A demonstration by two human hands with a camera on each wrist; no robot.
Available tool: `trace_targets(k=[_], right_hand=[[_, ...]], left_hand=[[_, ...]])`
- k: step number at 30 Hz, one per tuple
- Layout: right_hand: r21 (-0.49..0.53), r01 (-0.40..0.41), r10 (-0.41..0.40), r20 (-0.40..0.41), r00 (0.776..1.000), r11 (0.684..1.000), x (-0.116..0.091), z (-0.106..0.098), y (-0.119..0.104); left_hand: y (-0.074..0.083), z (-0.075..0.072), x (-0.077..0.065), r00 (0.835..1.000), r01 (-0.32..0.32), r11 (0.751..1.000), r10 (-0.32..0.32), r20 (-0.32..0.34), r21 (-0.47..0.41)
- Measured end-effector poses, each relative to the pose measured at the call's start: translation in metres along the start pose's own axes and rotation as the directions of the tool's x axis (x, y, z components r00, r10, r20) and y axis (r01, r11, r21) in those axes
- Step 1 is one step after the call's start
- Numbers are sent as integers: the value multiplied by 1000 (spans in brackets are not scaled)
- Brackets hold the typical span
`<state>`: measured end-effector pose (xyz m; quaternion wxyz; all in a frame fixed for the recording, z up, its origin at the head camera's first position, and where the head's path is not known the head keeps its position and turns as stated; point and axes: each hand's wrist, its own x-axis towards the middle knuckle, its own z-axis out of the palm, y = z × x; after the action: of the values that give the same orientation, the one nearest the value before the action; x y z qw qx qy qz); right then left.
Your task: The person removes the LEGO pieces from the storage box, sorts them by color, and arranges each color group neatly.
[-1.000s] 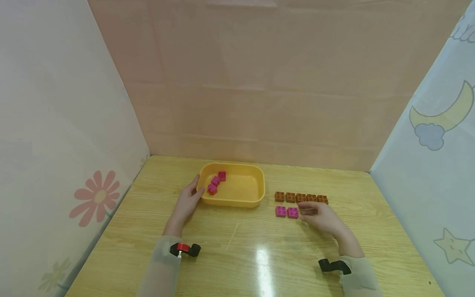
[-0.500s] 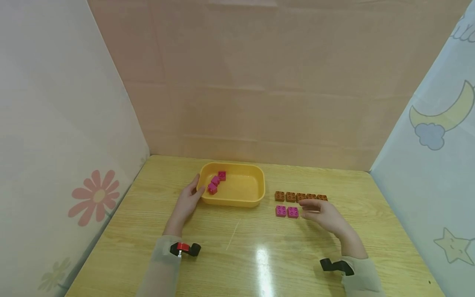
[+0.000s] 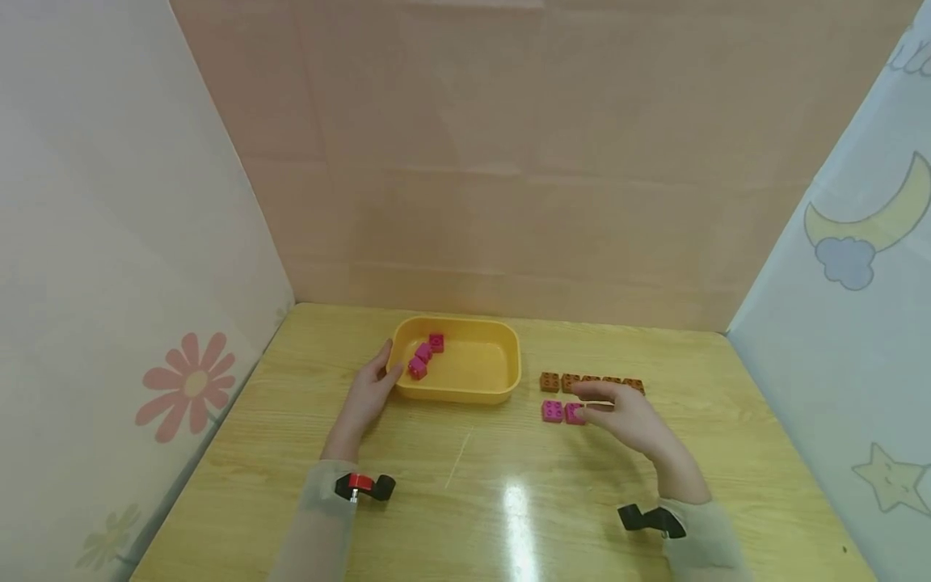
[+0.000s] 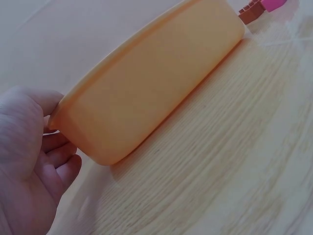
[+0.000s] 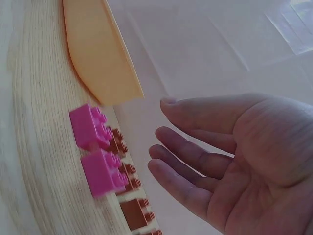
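Note:
My left hand (image 3: pixel 367 398) holds the left end of a yellow plastic tub (image 4: pixel 146 88), thumb over the rim and fingers curled against the outside wall. Inside the tub lie 3 pink toy bricks (image 3: pixel 423 352). Above the table my right hand (image 5: pixel 230 161) hovers with loosely extended fingers and nothing between them. Just below and left of it, two pink bricks stand side by side, the left one (image 3: pixel 553 411) and the right one (image 5: pixel 102 174). In the head view, the thumb overlaps the right pink brick; in the right wrist view it is apart from both.
A row of several brown bricks (image 3: pixel 549 382) stands behind the two pink ones, partly hidden by my right hand. The wooden table (image 3: pixel 407 517) meets a draped back wall (image 3: pixel 436 202) and patterned side walls.
My right hand drew slightly back to the right, then came left, so its thumb now overlaps the right pink brick in the head view. The left hand and tub keep their places.

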<state>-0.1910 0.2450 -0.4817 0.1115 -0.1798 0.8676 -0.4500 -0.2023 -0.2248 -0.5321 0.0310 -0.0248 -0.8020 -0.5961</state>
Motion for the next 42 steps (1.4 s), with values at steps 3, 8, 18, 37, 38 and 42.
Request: trace_targets(k=[3,8,18,37,38,42], right_hand=[[35,7,-8,6,1000,999,8,6,-9],[94,49,-50,13,999,994,25,22,-26],[197,126,-131,15,991,972,77,78,-62],[94,198,-208,117,971,976,181,169,-104],[86,200,-210,117,971,976,183,172,-105],[33,213,-216,135,967,976,188,176,-106]], left_hand=[[0,0,0,1000,-6,1000,6,-3,-2],[-1,1,1,1000,-2,1000,2,-9,7],[3,1,0,1000,6,1000,-6,4,3],[1,-2,-1,1000,-12,999,13,-7,30],[0,-2,0,1000,-12,999,12,-6,30],[-1,-1,0,1000,-9,1000,9,-3,25]])
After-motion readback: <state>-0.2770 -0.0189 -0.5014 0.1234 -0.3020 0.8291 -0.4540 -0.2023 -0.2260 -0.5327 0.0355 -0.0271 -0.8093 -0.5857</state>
